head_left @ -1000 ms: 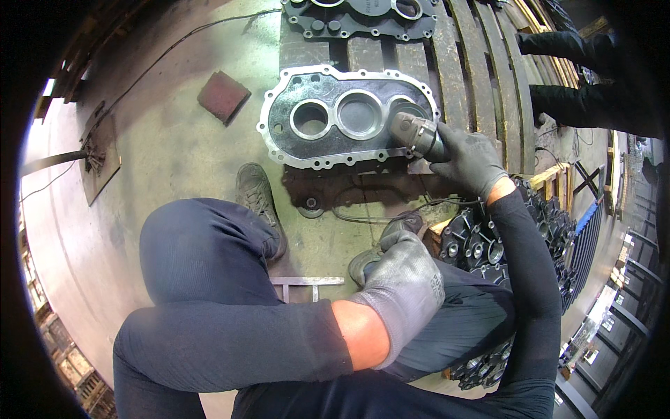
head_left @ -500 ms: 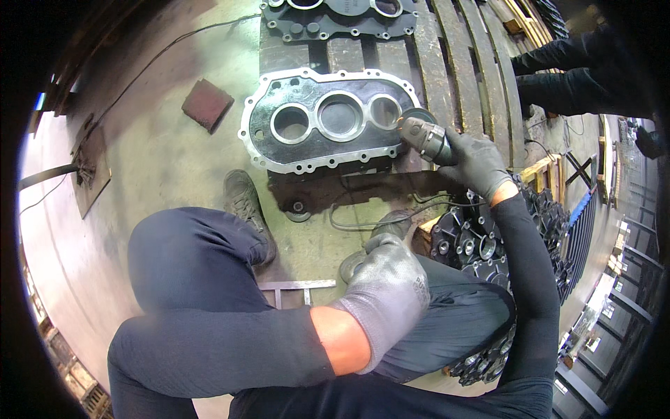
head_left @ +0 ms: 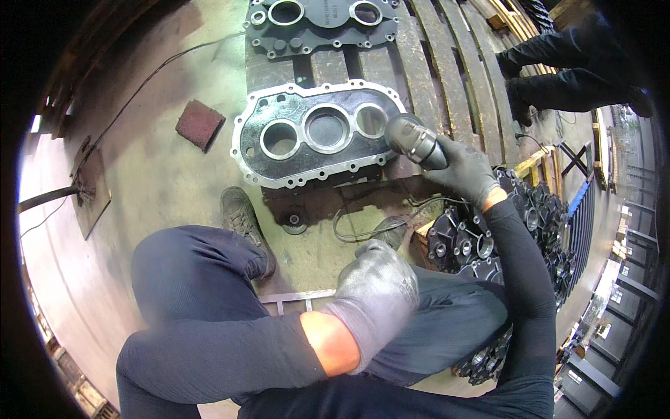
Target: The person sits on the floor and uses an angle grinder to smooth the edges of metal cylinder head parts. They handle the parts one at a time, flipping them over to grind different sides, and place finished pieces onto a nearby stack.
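Note:
My right hand [head_left: 466, 171], in a dark glove, is wrapped round a power tool that looks like an angle grinder [head_left: 419, 143]. The grinder's head is over the right end of a metal housing cover [head_left: 296, 112], at its rim; whether it touches is hard to tell. The cover is black with a bright machined edge, bolt holes round it and three large round openings. My left hand [head_left: 380, 279], in a grey glove, is closed above my right leg, well away from the cover. Its fingertips, and anything in them, are hidden.
Under the cover is a slatted wooden pallet [head_left: 447, 77], with a second black cover [head_left: 324, 24] farther back. A dark red pad [head_left: 200, 124] lies on the floor at left. Black castings [head_left: 460, 241] are piled at right. A person's legs [head_left: 572, 66] show at far right.
The whole view has shifted, so the scene sits lower and a little left. The grinder's head has turned and lies farther over the cover's right end. A round disc beside my left hand is now out of sight.

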### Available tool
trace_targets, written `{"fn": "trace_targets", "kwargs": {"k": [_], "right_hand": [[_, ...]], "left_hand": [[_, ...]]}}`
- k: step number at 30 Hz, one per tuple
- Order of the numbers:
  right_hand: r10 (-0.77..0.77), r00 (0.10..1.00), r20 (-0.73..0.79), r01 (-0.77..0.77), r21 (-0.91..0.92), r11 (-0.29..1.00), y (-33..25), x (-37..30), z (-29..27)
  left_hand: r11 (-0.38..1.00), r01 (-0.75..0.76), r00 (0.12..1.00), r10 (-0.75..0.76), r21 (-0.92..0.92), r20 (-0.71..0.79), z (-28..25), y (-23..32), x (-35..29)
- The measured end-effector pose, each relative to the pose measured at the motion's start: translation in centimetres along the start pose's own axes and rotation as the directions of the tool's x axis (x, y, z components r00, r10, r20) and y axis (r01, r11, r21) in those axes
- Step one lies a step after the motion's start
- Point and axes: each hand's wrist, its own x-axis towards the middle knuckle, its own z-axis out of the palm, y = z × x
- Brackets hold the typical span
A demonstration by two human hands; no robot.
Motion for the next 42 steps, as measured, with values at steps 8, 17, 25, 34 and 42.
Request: {"fn": "trace_targets", "kwargs": {"k": [8,17,25,34,42], "right_hand": [[0.177,0.978,0.106,-0.205,0.42,0.884,-0.9,-0.2,0.3],[0.239,0.924,0.298,-0.379,0.798,0.469,-2.8,4.7,2.0],[0.259,0.921,0.293,-0.385,0.794,0.471,-4.2,4.3,2.0],[0.233,0.897,0.375,-0.409,0.905,0.117,-3.3,1.3,6.0],[0.132,0.886,0.445,-0.397,0.874,-0.281,-11.1,-2.1,6.5]], "left_hand": [[0.998,0.059,0.958,-0.056,0.003,-0.281,1.2,0.1,-0.2],[0.998,0.042,0.954,-0.026,0.047,-0.298,0.3,0.0,-1.1],[1.0,-0.003,0.977,0.009,0.027,-0.211,-0.7,-0.9,-1.8],[0.997,0.017,0.961,0.006,0.079,-0.276,-0.6,-0.4,-2.9],[0.995,0.05,0.951,-0.022,0.084,-0.31,0.0,-1.1,-3.8]]}}
